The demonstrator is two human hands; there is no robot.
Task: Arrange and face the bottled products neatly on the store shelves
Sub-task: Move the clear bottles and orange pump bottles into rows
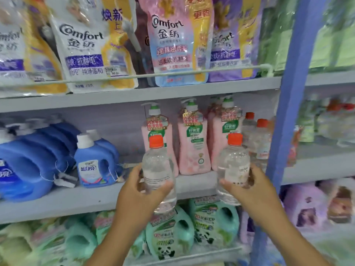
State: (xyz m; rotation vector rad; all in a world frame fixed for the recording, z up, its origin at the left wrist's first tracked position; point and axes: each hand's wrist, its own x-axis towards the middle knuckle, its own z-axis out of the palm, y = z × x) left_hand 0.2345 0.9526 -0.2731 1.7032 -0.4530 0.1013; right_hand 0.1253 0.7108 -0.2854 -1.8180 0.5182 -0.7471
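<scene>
My left hand (138,191) grips a clear bottle with an orange cap (156,166), held upright in front of the middle shelf (96,194). In my right hand (253,187) is a second clear orange-capped bottle (233,164), also upright, its label turned partly right. Both bottles hang in the air just before the shelf's front edge. Behind them stand three pink pump bottles (193,143). Two more clear orange-capped bottles (259,139) stand on the shelf at the far right, beside the blue upright.
Blue detergent jugs (94,162) fill the left of the middle shelf. Comfort refill pouches (84,45) hang above behind a rail. Green panda-print jugs (169,233) sit on the shelf below. A blue shelf post (288,93) bounds the bay on the right.
</scene>
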